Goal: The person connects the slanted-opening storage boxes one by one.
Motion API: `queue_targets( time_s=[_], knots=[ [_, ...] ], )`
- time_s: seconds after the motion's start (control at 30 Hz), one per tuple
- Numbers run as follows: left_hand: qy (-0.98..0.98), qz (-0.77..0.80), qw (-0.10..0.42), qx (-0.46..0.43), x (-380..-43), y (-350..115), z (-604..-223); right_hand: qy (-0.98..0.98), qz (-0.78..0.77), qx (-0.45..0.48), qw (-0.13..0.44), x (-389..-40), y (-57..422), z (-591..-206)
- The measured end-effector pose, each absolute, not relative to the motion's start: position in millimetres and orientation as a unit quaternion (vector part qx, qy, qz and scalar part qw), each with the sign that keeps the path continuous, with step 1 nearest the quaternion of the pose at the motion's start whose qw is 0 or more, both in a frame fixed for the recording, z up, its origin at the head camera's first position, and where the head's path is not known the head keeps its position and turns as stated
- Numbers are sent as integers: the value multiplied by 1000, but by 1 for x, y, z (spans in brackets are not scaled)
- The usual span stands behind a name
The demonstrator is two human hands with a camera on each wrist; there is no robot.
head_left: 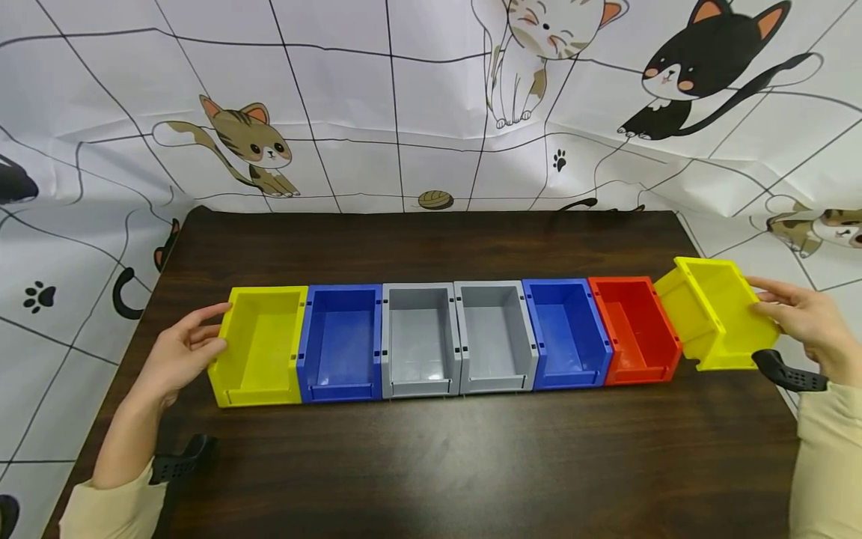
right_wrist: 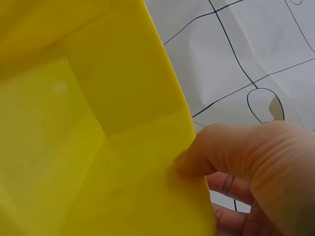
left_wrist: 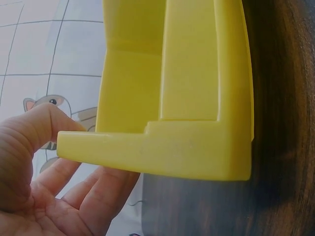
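Note:
My left hand (head_left: 178,355) pinches the outer side wall of a yellow storage bin (head_left: 264,348) at the row's left end. In the left wrist view, that yellow bin (left_wrist: 197,147) has the thumb on one side of its wall and the fingers on the other. At the right end, a second yellow bin (head_left: 723,307) is tilted, and my right hand (head_left: 801,318) grips its right wall. The thumb presses the inner face of this bin (right_wrist: 138,172), fingers behind. Beside it stands a red bin (head_left: 636,329).
Between the ends run a blue bin (head_left: 341,337), two grey bins (head_left: 420,333) and another blue bin (head_left: 564,329), side by side. They stand on a dark wooden table (head_left: 431,464). Behind hangs a white cat-print sheet (head_left: 357,97).

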State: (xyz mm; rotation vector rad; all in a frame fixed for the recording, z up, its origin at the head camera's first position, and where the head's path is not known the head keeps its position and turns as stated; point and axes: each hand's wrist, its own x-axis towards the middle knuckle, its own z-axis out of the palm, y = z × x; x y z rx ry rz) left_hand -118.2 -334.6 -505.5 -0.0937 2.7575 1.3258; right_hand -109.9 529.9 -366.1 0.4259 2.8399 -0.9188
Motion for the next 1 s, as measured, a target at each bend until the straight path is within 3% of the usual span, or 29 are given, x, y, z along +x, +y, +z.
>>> queue_targets(
  time_s=[0.43, 1.0],
  knots=[
    [913, 404, 21, -40, -118, -344, -504, 937, -318, 139, 46, -111, 519, -368],
    [907, 416, 39, -41, -118, -345, -499, 931, -344, 115, 33, -107, 521, -373]
  ],
)
